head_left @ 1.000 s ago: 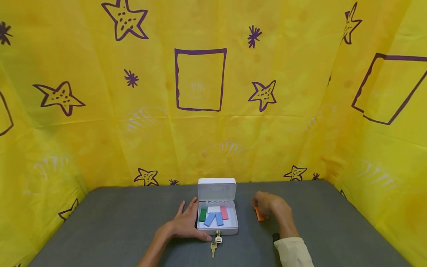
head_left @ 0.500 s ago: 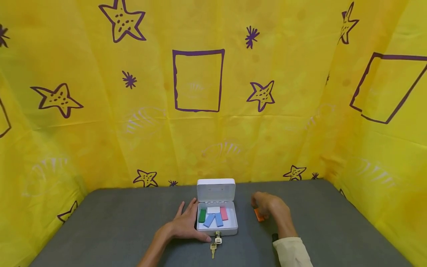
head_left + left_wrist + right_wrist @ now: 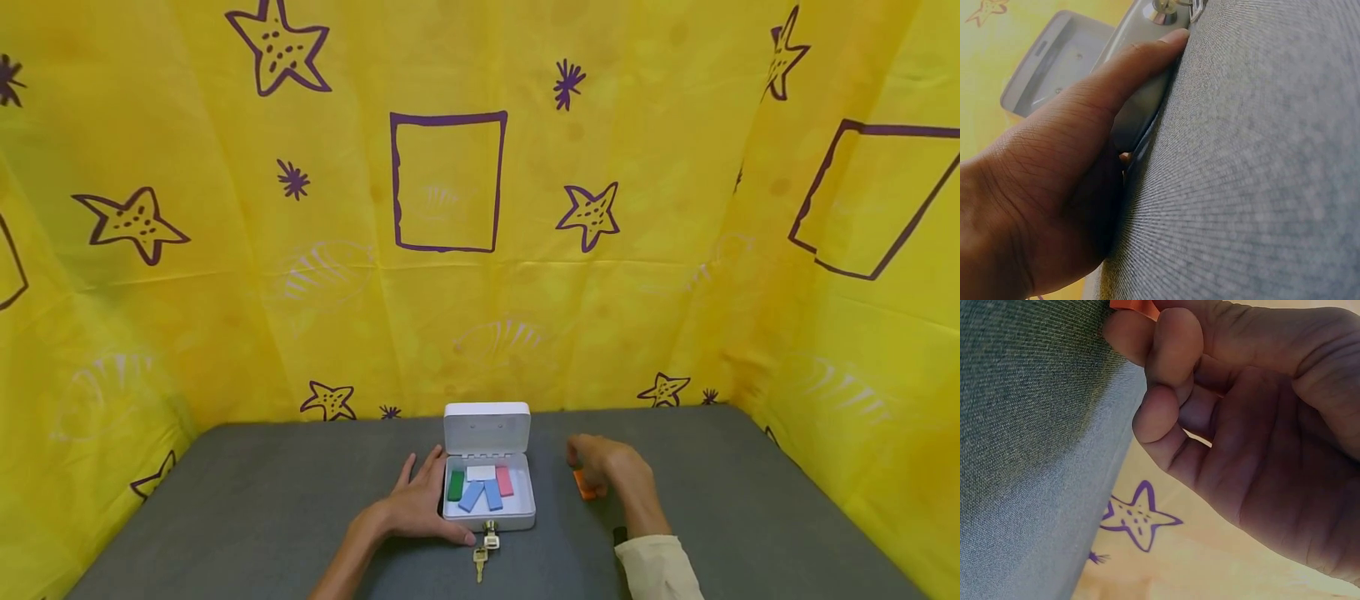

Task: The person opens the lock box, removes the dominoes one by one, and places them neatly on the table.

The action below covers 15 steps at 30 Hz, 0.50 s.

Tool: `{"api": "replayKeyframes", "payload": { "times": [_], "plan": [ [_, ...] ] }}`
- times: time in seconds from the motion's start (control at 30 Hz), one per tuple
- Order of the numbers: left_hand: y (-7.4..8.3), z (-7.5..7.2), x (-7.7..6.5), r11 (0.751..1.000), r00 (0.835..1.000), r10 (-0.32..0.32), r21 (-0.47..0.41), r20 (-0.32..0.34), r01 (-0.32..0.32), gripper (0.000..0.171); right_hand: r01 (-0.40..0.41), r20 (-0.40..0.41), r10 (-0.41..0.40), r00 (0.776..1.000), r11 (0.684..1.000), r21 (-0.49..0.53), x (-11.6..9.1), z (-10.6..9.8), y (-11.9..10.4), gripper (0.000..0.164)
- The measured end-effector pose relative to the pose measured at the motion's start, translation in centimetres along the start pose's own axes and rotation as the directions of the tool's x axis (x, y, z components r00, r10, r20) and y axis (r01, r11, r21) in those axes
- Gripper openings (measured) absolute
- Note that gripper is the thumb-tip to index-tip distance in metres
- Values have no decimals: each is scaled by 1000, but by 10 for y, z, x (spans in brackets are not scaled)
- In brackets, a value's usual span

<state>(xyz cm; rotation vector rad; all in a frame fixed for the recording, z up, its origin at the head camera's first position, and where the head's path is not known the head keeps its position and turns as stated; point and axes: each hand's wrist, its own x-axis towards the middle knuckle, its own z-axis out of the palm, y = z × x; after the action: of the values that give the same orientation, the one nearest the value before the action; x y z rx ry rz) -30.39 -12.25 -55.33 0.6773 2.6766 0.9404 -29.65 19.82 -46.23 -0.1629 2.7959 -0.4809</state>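
Note:
A small white cash box (image 3: 527, 517) stands with its lid raised. My left hand (image 3: 416, 506) rests against its front left corner, fingers spread straight along the side and thumb laid along the front, below the lock in the left wrist view. Inside lie flat blocks: a green block (image 3: 455, 485), a white block (image 3: 481, 472), a pink block (image 3: 504, 481) and two blue blocks (image 3: 471, 496). Right of the box, my right hand (image 3: 611, 467) pinches an orange block (image 3: 584, 486) low over the table, its fingers curled. The hand hides part of that block.
A key (image 3: 491, 541) sits in the box's front lock, and a second key (image 3: 480, 564) hangs from it over the dark grey table (image 3: 300, 483). A yellow curtain (image 3: 337, 325) with purple starfish drawings encloses the back and sides.

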Motion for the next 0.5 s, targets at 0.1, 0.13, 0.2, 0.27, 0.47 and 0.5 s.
{"api": "replayKeyframes", "payload": {
  "times": [0.1,0.13,0.2,0.27,0.47,0.5],
  "plan": [
    [0,0,0,1000,1000,-10,2,5,10,135,-7,5,7,1000,1000,7,0,1,1,34],
    [0,0,0,1000,1000,-13,4,8,13,135,-10,7,10,1000,1000,15,-1,1,1,34],
    [-1,0,1,1000,1000,-21,5,14,21,136,-15,13,14,1000,999,31,-2,1,1,33],
    [-2,0,1,1000,1000,-23,13,16,23,136,-12,23,11,1000,999,49,-3,1,1,33],
    [-8,3,3,999,1000,-24,30,11,23,136,1,35,-4,999,996,84,-4,2,1,33],
    [-8,3,3,999,1000,-23,32,11,23,137,0,36,-3,999,997,84,-4,2,1,33]
  ]
}}
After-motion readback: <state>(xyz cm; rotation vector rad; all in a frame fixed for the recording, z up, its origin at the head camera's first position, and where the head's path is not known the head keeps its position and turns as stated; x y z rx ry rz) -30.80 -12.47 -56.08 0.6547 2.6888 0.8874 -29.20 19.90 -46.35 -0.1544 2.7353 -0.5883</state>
